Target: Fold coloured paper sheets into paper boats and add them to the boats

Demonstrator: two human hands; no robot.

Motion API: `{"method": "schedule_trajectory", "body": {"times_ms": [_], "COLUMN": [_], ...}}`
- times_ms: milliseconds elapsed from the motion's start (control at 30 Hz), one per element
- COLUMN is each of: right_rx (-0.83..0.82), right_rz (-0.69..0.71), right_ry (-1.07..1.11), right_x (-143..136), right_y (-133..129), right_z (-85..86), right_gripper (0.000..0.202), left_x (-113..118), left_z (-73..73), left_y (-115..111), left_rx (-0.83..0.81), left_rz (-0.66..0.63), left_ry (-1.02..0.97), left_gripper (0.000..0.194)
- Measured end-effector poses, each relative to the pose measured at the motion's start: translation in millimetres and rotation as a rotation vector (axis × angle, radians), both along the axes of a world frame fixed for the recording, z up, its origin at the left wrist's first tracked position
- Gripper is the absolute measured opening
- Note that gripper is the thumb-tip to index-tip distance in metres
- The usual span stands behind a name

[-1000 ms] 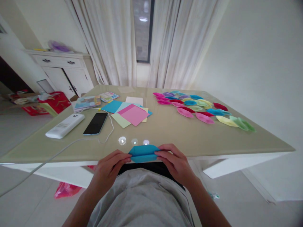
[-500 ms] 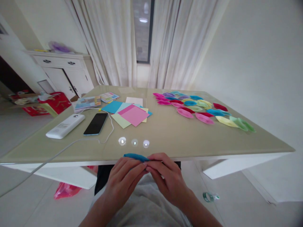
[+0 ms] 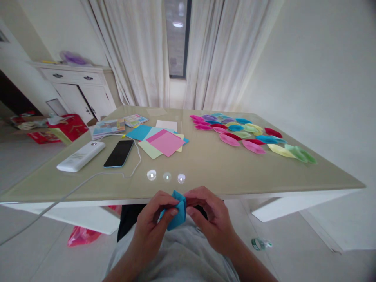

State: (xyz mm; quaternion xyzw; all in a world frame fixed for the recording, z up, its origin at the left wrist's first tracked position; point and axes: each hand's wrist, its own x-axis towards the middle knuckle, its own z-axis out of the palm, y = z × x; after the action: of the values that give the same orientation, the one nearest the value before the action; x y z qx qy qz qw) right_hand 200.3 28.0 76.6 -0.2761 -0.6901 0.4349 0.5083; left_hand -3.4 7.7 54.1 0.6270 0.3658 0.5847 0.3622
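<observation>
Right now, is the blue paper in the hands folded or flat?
Folded: the blue paper shows creases and angled faces, pinched in the left hand.

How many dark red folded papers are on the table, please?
4: one red paper at the right; a second and third behind the two nearest pink folds; a fourth farther back. Overlaps may hide more.

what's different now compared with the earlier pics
The blue paper was held out flat by its two ends; now it is turned more upright and bunched between the left hand and right hand, nearer the person's body. Neither hand has let go. The phone, loose sheets and folded pieces stayed put.
</observation>
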Motion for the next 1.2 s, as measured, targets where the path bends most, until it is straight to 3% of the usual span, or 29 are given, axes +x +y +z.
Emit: {"method": "schedule_trajectory", "body": {"times_ms": [333,467,767,833,1200], "right_rx": [0.068,0.075,0.06,0.057,0.003], "right_rz": [-0.074,-0.056,0.018,0.012,0.062], "right_ry": [-0.024,-0.014,-0.038,-0.045,0.002], "right_x": [-2,-4,-2,-1,1], "right_y": [3,2,3,3,6], "right_z": [-0.4,1.4,3.4,3.9,-3.3], "right_gripper": [0.021,0.024,0.025,0.022,0.012], "left_x": [4,6,5,6,8], "left_z": [-3.2,-4.4,-2.4,-0.3,1.8], "left_y": [-5,-7,-10,-10,-6], "left_rx": [-0.04,0.007,-0.032,-0.037,-0.063], "left_rz": [0.002,0.02,0.099,0.11,0.004], "left_ry": [0.003,0.004,0.063,0.083,0.046], "left_gripper": [0.014,0.019,0.002,0.007,0.013]}}
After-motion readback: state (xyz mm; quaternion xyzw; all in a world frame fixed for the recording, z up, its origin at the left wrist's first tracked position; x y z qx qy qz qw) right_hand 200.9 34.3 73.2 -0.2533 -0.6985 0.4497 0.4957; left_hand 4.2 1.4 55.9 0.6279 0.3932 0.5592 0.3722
